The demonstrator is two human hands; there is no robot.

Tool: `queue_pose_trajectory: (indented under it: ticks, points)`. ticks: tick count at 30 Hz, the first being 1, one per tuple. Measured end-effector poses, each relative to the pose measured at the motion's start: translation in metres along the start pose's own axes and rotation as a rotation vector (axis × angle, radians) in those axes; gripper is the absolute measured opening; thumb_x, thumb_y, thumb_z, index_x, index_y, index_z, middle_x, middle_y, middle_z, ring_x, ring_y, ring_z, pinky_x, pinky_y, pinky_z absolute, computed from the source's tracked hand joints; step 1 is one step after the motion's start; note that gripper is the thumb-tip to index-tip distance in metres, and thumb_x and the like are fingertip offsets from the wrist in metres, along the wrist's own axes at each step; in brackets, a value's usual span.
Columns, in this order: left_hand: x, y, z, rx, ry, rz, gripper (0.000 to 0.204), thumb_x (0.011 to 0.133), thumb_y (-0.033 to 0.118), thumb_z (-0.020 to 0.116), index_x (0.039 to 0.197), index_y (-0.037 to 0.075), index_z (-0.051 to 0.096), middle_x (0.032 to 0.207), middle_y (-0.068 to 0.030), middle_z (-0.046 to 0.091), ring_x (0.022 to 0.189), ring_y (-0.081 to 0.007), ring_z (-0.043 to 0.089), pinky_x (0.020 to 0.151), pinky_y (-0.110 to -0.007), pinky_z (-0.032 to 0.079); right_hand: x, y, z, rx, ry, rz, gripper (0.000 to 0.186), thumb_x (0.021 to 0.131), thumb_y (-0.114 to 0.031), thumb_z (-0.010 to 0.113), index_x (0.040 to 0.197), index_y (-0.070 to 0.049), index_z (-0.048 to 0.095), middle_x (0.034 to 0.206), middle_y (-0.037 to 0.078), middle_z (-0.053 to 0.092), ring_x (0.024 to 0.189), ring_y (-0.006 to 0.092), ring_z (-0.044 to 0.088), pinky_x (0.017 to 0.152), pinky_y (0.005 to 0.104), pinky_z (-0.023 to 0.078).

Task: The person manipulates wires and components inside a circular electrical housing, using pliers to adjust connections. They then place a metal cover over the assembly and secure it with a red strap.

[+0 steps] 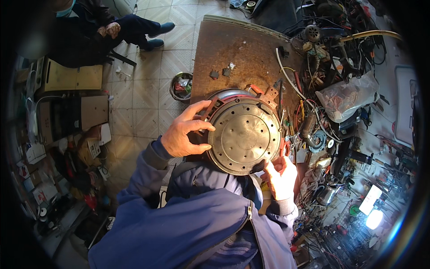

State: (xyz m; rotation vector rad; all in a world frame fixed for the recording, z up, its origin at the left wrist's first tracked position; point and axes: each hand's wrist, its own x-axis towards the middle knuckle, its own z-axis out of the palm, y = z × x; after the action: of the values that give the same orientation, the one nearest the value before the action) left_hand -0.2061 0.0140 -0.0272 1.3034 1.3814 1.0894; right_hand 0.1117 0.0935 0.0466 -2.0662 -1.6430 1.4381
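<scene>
A round metal appliance base (244, 134), dull and dented with a ring of small holes, lies at the near end of the brown workbench, close to my body. My left hand (186, 130) is at its left rim with the fingers and thumb spread apart, their tips touching or very near the edge. At the lower right rim, beside a dark tab (258, 167), my right hand (280, 174) has its fingers curled and pinched. What lies between those fingertips is hidden. A reddish-brown bracket (214, 109) sticks out at the upper left rim, and another brown handle-like part (271, 95) at the upper right.
Small dark pieces (214, 74) lie on the worn workbench (237, 45). Tools, cables and a clear plastic bag (347, 98) crowd the right side. A bin (181, 85) stands on the floor left of the bench. Another person (112, 31) sits at the upper left.
</scene>
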Motion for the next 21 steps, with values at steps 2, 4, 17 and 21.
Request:
queue_pose_trajectory:
  ticks: [2,4,17,21]
  points:
    - [-0.001,0.001,0.001,-0.018,-0.006,-0.036,0.051,0.066,0.006,0.091,0.114,0.011,0.074,0.162,-0.0163,0.038,0.140,-0.0316,0.051,0.096,-0.039,0.057,0.001,0.007,0.002,-0.007,0.041,-0.052,0.028,0.090,-0.017,0.080,0.081,0.001,0.060,0.065,0.009,0.070,0.057,0.0121,0.066,0.054,0.0268,0.050]
    - [-0.001,0.004,0.001,-0.015,0.001,-0.049,0.051,0.066,0.005,0.090,0.113,0.011,0.074,0.161,-0.0161,0.039,0.136,-0.0305,0.054,0.096,-0.039,0.057,0.002,0.010,0.004,0.005,0.058,-0.092,0.029,0.089,-0.019,0.081,0.081,0.001,0.062,0.065,0.008,0.070,0.057,0.0106,0.064,0.055,0.0262,0.049]
    - [0.002,0.005,0.003,0.123,0.022,0.010,0.049,0.066,0.006,0.092,0.110,0.006,0.072,0.158,-0.0170,0.042,0.116,-0.0242,0.065,0.090,-0.035,0.057,-0.001,0.012,0.007,0.018,0.113,-0.202,0.040,0.087,-0.026,0.086,0.083,-0.001,0.056,0.065,0.008,0.065,0.057,0.0116,0.061,0.057,0.0288,0.051]
    - [0.000,0.005,0.005,0.096,0.021,-0.081,0.047,0.065,0.010,0.091,0.108,0.008,0.072,0.158,-0.0175,0.043,0.135,-0.0318,0.056,0.103,-0.040,0.052,0.000,0.014,0.006,0.053,0.086,-0.148,0.040,0.086,-0.026,0.086,0.083,-0.001,0.055,0.068,0.009,0.066,0.061,0.0123,0.062,0.060,0.0292,0.051]
